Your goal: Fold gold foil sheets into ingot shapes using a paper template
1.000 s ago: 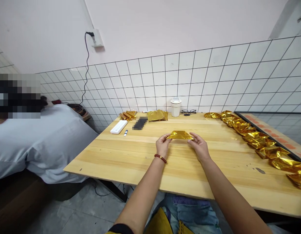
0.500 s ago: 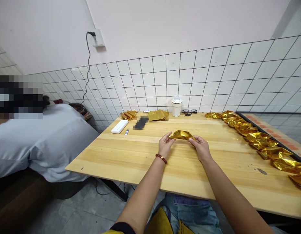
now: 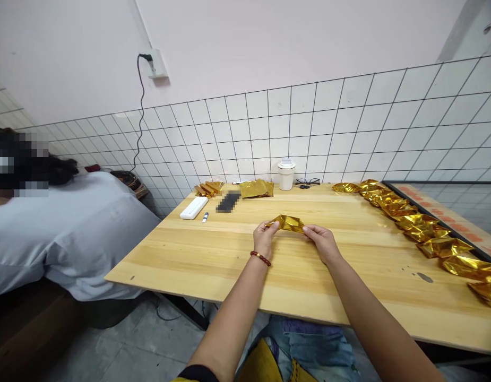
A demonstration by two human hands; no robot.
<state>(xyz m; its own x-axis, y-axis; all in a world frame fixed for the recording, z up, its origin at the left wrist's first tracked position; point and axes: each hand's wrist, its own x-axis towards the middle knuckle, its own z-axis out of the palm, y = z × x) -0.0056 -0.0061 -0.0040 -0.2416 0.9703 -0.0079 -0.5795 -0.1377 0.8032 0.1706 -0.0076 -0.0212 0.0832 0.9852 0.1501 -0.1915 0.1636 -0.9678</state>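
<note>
Head view: left hand (image 3: 264,236) and right hand (image 3: 322,241) pinch opposite ends of a folded gold-foil piece (image 3: 290,223), thumbs toward the wearer; fingertips on the far side mostly hidden. Piece sits midway between the hands, over the middle of the tabletop; whether its underside touches wood, cannot tell. Beaded bracelet (image 3: 260,258) on left wrist.

Progress, as judged: a row of puffed gold-foil pieces (image 3: 444,247) runs down the right side, apparently finished, several overlapping. The held one looks nearly alike, its middle raised, so probably well along. Flat gold-foil sheets (image 3: 256,188) and a bundle of narrow folded foil strips (image 3: 208,189) lie at the back edge, seemingly unworked stock; quantity unclear.

Surface: pale wooden table (image 3: 177,260), knots and dark marks in the grain. Back left, a white power bank (image 3: 194,207), a small blue-and-white stick (image 3: 205,217) and a blurred dark slab (image 3: 228,202). By the wall, a lidded white cup (image 3: 286,176), eyeglasses (image 3: 308,182) just beside it. Right, beyond the row, a black-framed panel (image 3: 466,199).

Room: white tiled wall (image 3: 249,127), plugged socket (image 3: 158,62) above, cord hanging. Left, another person in a grey-blue shirt (image 3: 89,233), bent forward; hands out of sight.
</note>
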